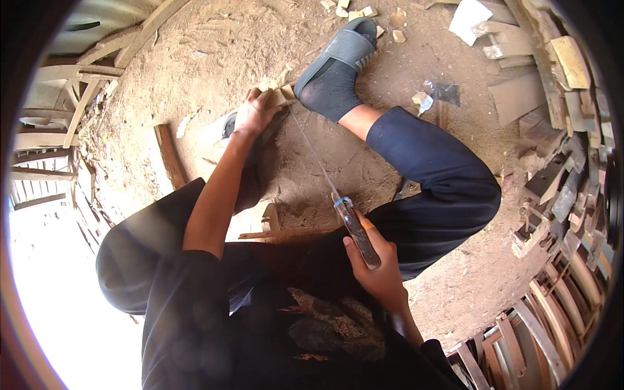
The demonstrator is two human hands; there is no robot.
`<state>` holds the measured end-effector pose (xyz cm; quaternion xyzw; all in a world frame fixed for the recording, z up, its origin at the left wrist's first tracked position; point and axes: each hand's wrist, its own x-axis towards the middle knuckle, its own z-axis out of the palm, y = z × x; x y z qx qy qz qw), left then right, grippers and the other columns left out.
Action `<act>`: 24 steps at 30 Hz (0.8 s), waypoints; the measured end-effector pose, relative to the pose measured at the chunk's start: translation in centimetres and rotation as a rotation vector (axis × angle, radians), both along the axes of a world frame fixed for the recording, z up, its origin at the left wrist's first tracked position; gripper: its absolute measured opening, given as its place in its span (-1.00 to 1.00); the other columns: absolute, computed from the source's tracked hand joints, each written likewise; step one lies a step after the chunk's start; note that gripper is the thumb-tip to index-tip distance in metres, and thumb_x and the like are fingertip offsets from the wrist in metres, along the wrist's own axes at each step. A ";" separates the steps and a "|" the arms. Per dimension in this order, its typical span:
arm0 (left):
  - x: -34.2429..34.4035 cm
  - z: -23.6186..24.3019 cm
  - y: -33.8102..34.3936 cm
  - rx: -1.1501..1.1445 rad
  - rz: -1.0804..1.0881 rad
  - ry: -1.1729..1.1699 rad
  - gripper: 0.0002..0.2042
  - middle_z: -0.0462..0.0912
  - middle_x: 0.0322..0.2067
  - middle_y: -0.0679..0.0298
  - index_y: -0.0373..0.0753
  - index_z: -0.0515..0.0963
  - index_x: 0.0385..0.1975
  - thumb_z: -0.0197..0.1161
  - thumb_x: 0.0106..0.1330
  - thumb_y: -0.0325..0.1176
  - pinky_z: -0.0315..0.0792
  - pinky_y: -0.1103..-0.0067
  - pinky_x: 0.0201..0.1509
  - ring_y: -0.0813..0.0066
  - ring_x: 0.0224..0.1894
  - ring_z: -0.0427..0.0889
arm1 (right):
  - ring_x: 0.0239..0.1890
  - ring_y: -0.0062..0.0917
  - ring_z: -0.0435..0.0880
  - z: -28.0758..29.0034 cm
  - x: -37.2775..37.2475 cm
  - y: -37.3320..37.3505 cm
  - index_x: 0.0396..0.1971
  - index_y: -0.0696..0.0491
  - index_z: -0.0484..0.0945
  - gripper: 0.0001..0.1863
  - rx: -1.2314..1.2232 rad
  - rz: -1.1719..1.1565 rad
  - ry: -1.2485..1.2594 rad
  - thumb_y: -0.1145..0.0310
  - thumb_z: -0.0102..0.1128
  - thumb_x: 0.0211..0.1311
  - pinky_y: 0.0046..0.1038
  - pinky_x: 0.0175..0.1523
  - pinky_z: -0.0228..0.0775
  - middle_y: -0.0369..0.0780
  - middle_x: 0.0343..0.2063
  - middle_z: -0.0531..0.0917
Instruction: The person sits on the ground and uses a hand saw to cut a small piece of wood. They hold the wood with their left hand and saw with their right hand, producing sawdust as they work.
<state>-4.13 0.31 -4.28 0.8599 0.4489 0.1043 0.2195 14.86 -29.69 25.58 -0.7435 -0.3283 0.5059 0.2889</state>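
Note:
My right hand [380,270] is wrapped round the dark handle of a handsaw [320,161]. Its thin blade runs forward and left from the handle to a small wooden block [281,97]. My left hand [253,114] grips that block near my feet, fingers closed over it. The blade's far end meets the block's near side or lies right by it; how deep it sits cannot be made out. Beside the block is the heel of my right foot, in a dark sock and grey slide sandal [341,52].
A wooden plank [169,156] lies on the dirt floor at the left. Under me is a low wooden board [292,234]. Offcuts [398,36] are scattered ahead, with a white sheet [469,21] farther right. Stacked wood pieces [572,162] line the right side; curved timbers [97,49] stand at left.

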 end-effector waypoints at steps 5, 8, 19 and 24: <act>1.1 4.6 1.1 -0.220 -0.009 0.104 -0.51 0.61 -0.09 0.03 -0.20 0.63 0.01 0.44 0.12 -0.06 0.51 0.30 0.10 0.06 0.00 0.60 | -0.53 -0.74 0.56 -1.5 0.4 -0.8 0.19 0.23 0.46 -0.52 0.169 -0.053 -0.069 0.40 0.26 0.32 -0.61 -0.38 0.38 -0.17 -0.60 0.56; 0.7 5.5 1.3 -0.268 0.007 0.073 -0.51 0.65 -0.13 -0.01 -0.18 0.65 0.00 0.41 0.15 0.00 0.51 0.28 0.09 0.03 -0.04 0.64 | -0.54 -0.78 0.46 -1.6 0.0 -0.6 0.19 0.23 0.47 -0.53 0.192 -0.050 -0.087 0.41 0.26 0.32 -0.64 -0.40 0.34 -0.21 -0.61 0.53; 3.2 7.1 -0.2 -0.237 0.023 0.423 -0.54 0.68 -0.13 0.02 -0.22 0.47 0.07 0.20 0.35 0.00 0.51 0.30 0.13 0.08 -0.01 0.66 | -0.45 -0.79 0.51 -3.0 -0.8 0.4 0.21 0.24 0.44 -0.53 0.212 -0.007 -0.092 0.45 0.22 0.33 -0.63 -0.32 0.39 -0.21 -0.50 0.63; 2.1 4.4 -0.1 -0.170 0.110 0.403 -0.63 0.67 -0.12 0.01 -0.23 0.48 0.02 0.18 0.35 -0.13 0.52 0.29 0.12 0.10 0.01 0.66 | -0.35 -0.76 0.59 -2.4 -0.6 1.3 0.21 0.25 0.44 -0.53 0.177 0.020 -0.068 0.46 0.21 0.34 -0.60 -0.21 0.45 -0.12 -0.37 0.70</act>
